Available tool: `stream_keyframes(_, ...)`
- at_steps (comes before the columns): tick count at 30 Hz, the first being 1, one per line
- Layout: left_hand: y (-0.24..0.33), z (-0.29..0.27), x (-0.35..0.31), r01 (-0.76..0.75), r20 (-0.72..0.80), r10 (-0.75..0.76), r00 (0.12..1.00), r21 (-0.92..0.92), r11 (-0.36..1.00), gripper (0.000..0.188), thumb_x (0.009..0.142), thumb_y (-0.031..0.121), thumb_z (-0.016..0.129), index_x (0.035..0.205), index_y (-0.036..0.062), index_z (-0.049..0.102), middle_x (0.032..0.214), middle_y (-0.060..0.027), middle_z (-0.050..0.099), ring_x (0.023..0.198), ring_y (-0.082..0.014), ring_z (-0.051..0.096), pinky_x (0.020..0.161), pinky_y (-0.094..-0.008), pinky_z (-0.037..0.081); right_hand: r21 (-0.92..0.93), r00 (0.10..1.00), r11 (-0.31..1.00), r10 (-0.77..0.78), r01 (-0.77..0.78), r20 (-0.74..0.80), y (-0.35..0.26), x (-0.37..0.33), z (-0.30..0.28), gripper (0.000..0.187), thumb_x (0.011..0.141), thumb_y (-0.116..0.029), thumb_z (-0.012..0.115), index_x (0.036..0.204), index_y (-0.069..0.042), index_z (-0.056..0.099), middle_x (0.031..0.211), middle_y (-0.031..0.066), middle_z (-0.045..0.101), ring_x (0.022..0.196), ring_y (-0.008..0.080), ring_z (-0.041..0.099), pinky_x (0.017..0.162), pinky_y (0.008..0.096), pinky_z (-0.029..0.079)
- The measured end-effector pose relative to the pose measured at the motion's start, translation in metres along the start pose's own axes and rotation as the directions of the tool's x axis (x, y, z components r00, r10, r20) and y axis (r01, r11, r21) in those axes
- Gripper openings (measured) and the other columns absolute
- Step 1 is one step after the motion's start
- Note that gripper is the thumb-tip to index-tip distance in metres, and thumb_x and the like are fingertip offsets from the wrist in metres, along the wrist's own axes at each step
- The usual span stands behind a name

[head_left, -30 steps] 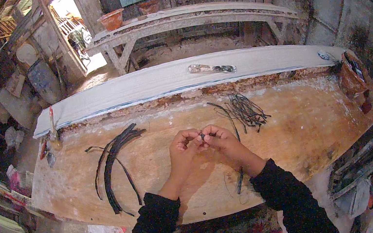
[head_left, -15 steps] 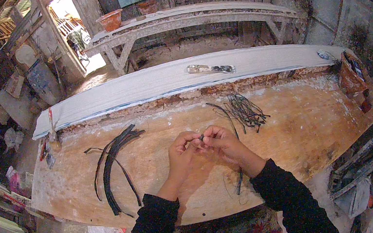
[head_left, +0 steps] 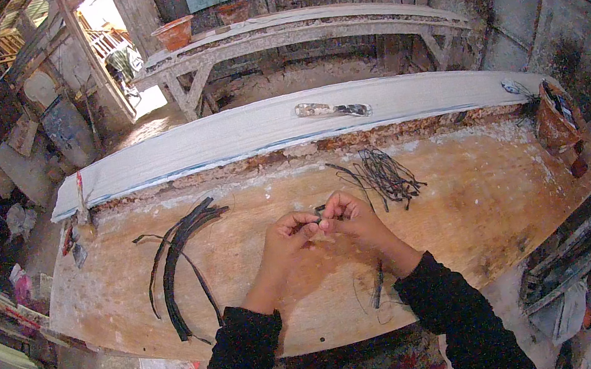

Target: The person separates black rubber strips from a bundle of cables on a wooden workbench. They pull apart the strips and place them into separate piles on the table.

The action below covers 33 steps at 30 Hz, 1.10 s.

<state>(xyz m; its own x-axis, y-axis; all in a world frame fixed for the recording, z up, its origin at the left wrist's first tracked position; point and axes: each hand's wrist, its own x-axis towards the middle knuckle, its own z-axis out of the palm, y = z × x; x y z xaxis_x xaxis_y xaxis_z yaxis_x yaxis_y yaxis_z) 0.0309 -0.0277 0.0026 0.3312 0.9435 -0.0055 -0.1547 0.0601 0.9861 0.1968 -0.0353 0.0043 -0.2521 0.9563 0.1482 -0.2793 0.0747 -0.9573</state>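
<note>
My left hand [head_left: 290, 235] and my right hand [head_left: 353, 220] meet fingertip to fingertip above the middle of the wooden board [head_left: 249, 278]. Both pinch a small dark strip [head_left: 321, 210], mostly covered by the fingers; its exact form is hidden. Left of my hands lies a curved bundle of long black strips [head_left: 176, 275], with some loose ones beside it. Beyond my right hand rests a tangled pile of short, knotted-looking black strips [head_left: 388, 175]. A short length of black strip [head_left: 379, 285] sits next to my right wrist, with thin threads around it.
Along the board's far side runs a raised white ledge [head_left: 226, 145] bearing a dirty-handled tool [head_left: 332, 109]. An orange-brown container [head_left: 556, 117] stands at the right end, a brush-like tool [head_left: 82, 201] at the left. Farther back, a long bench [head_left: 301, 31] carries an orange bowl [head_left: 174, 33].
My fingers have shifted slightly on the small dark strip, and the right hand has risen and tilted a little. The bundle and the pile lie as before.
</note>
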Motion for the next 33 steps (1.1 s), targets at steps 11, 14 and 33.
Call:
stream_keyframes(11,-0.010,-0.009,0.008,-0.009,0.086,0.024,0.996,-0.171,0.985,0.011,0.086,0.017,0.055,0.090,0.0081,0.051,0.084,-0.0007,0.060,0.073,-0.0092,0.056,0.056,-0.0229,0.045,0.095,0.998,0.995,0.034,-0.040,0.061,0.007,0.000,0.001,0.016,0.081,-0.012,0.061,0.085,-0.011,0.045,0.078,-0.0026,0.048,0.072,0.0069,0.046,0.061,0.0208,0.039)
stream_keyframes(14,-0.010,-0.010,0.008,0.006,0.052,0.002,0.999,-0.155,0.988,0.010,0.087,0.016,0.053,0.090,0.0076,0.049,0.085,-0.0027,0.059,0.073,-0.0109,0.057,0.057,-0.0243,0.046,0.001,0.998,0.998,0.058,-0.058,0.004,0.007,0.000,0.008,0.018,0.083,-0.010,0.057,0.086,-0.011,0.040,0.073,-0.0040,0.042,0.066,0.0055,0.043,0.058,0.0198,0.036)
stream_keyframes(33,0.001,-0.002,0.000,-0.087,0.086,0.076,0.993,0.139,0.987,0.009,0.079,0.006,0.060,0.088,0.0030,0.062,0.084,-0.0028,0.062,0.075,-0.0087,0.056,0.066,-0.0218,0.044,-0.155,0.996,0.984,-0.088,0.090,0.018,0.001,-0.005,0.006,0.016,0.083,-0.008,0.054,0.084,-0.011,0.039,0.078,-0.0034,0.037,0.072,0.0059,0.038,0.063,0.0201,0.033)
